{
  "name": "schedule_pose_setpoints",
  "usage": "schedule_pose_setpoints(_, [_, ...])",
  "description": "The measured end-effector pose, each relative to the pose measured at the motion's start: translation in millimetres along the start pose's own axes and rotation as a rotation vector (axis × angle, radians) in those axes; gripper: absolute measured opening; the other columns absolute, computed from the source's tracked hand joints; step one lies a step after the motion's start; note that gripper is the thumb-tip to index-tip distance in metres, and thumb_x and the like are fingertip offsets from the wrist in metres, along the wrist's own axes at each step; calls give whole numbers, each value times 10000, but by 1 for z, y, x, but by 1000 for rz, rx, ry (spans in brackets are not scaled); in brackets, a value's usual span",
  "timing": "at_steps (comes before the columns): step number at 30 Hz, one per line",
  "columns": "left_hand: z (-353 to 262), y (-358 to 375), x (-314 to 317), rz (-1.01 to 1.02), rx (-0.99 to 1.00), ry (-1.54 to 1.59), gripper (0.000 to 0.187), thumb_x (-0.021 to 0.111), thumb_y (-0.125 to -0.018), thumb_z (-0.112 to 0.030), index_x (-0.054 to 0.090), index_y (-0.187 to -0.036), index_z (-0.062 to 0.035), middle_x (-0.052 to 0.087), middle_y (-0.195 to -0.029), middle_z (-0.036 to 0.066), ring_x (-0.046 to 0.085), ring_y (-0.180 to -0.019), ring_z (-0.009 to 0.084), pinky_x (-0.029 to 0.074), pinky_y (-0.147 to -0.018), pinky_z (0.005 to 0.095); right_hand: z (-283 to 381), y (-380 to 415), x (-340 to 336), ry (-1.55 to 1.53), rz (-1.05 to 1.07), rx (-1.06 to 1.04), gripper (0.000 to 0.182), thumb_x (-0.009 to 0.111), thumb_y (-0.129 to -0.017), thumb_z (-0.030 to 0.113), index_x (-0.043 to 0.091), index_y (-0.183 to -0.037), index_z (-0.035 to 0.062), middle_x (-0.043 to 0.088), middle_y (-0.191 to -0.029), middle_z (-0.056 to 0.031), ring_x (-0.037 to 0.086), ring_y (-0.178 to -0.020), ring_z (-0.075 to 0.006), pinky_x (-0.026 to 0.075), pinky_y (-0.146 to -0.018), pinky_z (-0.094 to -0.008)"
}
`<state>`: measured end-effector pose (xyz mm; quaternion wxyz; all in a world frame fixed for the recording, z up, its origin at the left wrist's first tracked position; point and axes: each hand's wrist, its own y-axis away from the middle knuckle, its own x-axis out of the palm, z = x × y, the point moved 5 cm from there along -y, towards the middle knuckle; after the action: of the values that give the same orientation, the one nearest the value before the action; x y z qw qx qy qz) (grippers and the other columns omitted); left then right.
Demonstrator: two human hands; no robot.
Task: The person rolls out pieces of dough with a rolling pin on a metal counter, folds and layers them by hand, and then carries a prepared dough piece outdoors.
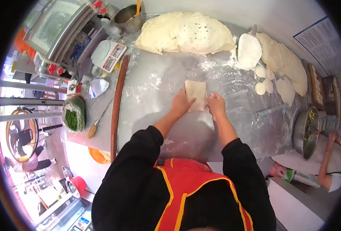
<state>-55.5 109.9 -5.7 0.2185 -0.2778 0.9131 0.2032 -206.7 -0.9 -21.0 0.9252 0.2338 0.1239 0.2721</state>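
A flat, roughly rectangular piece of dough (196,92) lies on the floured metal table (151,104) in front of me. My left hand (182,103) rests at its left edge, thumb reaching onto the dough and fingers along the side. On the opposite side, my right hand (216,104) has its fingers curled together in a pinch at the dough's right edge. Large mounds of dough (186,32) sit at the back of the table. Small dough rounds (260,89) lie to the right, beside a metal scoop of flour (249,51).
A long wooden rolling pin (119,96) lies at the left, near a scale (108,56), a wooden-handled tool (93,129) and a bag of chopped greens (73,115). A metal bowl of filling (306,133) stands at the right, beside a co-worker's arm (326,161).
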Motion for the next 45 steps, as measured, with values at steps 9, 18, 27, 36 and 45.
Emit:
schedule_pose_setpoints(9, [53, 30, 38, -278, 585, -694, 623, 597, -868, -281, 415, -1386, 15, 431, -1413, 212, 345, -1367, 338, 246, -1153, 428, 37, 64, 53, 847, -67, -1242, 377, 571, -916, 171, 543, -1256, 12, 546, -1303, -231, 490, -1225, -414, 379, -1041, -480])
schedule_pose_setpoints(18, [3, 40, 3, -111, 507, -385, 663, 506, -869, -345, 385, -1420, 3, 296, -1529, 214, 214, -1452, 322, 166, -1172, 480, -3, 27, 74, 913, 153, -826, 638, 331, -1022, 424, 315, -1436, -61, 325, -1496, -245, 281, -1401, -382, 230, -1148, -463])
schedule_pose_setpoints(27, [34, 66, 27, -195, 529, -364, 648, 485, -903, -267, 302, -1459, 11, 236, -1553, 197, 217, -1450, 305, 222, -1154, 437, -23, 62, 53, 954, -16, -1122, 530, 497, -968, 426, 524, -1169, -63, 561, -1077, -261, 564, -971, -358, 446, -834, -482])
schedule_pose_setpoints(36, [23, -42, 24, -248, -128, -135, 223, 600, -803, -172, 604, -944, 0, 617, -965, 184, 607, -929, 369, 510, -764, 480, -27, -107, 1, 558, 198, 180, 264, 671, -865, 214, 538, -968, 11, 576, -814, -91, 550, -639, -228, 452, -546, -374])
schedule_pose_setpoints(45, [5, 81, 1, -105, 598, -415, 400, 507, -879, -179, 582, -1236, -15, 552, -1328, 186, 495, -1268, 320, 344, -1102, 432, 15, 77, 56, 916, 137, -987, 398, 511, -958, 184, 513, -1300, -19, 582, -1237, -258, 557, -1156, -392, 433, -985, -435])
